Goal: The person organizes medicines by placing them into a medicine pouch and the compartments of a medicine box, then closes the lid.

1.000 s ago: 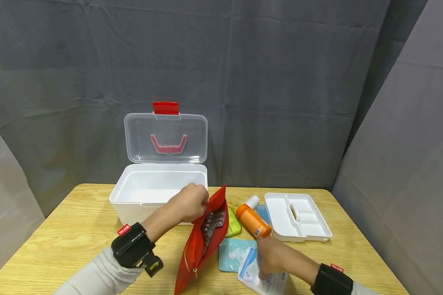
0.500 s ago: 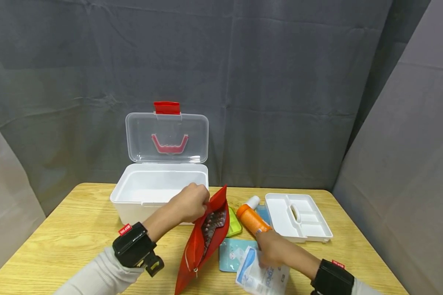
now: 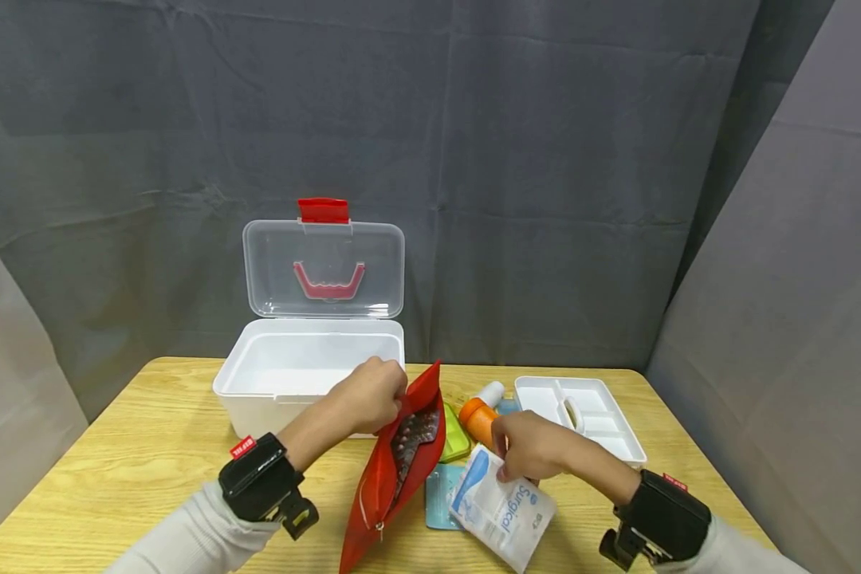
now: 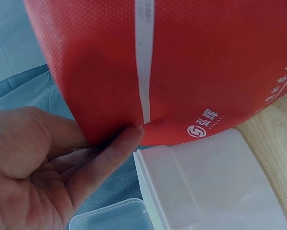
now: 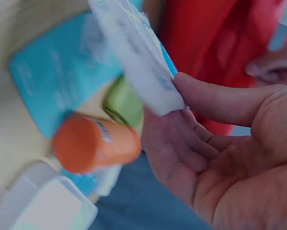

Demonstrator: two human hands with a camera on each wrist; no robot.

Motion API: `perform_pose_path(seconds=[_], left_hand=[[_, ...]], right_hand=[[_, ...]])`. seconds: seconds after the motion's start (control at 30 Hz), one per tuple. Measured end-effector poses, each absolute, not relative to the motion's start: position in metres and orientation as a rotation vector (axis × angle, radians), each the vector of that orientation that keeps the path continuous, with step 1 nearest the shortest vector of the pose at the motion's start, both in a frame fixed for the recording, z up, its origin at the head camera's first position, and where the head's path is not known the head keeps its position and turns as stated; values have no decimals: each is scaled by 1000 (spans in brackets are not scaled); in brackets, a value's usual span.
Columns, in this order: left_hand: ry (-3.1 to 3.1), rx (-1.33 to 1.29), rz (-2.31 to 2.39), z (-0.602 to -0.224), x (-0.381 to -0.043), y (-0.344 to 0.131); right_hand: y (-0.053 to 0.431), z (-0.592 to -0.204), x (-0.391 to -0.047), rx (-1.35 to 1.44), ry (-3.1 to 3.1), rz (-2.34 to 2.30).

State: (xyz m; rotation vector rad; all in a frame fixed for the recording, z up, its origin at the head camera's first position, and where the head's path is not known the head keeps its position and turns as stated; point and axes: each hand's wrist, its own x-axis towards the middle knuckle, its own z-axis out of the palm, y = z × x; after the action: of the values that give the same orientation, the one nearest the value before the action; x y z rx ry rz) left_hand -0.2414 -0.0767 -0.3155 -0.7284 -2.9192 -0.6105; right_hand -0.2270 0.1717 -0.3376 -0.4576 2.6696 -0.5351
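In the head view my left hand (image 3: 371, 396) grips the upper edge of a red zippered pouch (image 3: 375, 494), whose mouth gapes and shows silvery blister packs (image 3: 412, 438) inside. The left wrist view has the pouch pinched at a corner between thumb and fingers, beside a white strip. My right hand (image 3: 534, 446) pinches a white and blue packet printed "Surgical" (image 3: 505, 510) by its top edge, to the right of the pouch. The right wrist view shows the thumb (image 5: 215, 98) on the packet, fingers behind it. Beneath the packet lies a light-blue sachet (image 3: 439, 502).
Behind my left hand stands a white box (image 3: 294, 359) with its clear lid (image 3: 323, 239) raised. An orange bottle (image 3: 477, 418), a white-capped item (image 3: 491, 392) and a green case (image 3: 455, 437) lie beyond the packet. At right sits a white compartment tray (image 3: 606, 418).
My right hand has lifted and tilted the packet, moving slightly up and right and now covering part of the orange bottle. The left hand and pouch have barely moved.
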Motion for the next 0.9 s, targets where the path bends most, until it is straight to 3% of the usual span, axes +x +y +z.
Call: perform_pose_path(seconds=[0.47,0.9], left_hand=[[-2927,-720,-598,-317,-243,-77],[-2948,-691,-612,-316,-242,-77]], right_hand=[[171,-287,-241,-499,2651,-887],[156,-313,-254,-301,2497,-1196]])
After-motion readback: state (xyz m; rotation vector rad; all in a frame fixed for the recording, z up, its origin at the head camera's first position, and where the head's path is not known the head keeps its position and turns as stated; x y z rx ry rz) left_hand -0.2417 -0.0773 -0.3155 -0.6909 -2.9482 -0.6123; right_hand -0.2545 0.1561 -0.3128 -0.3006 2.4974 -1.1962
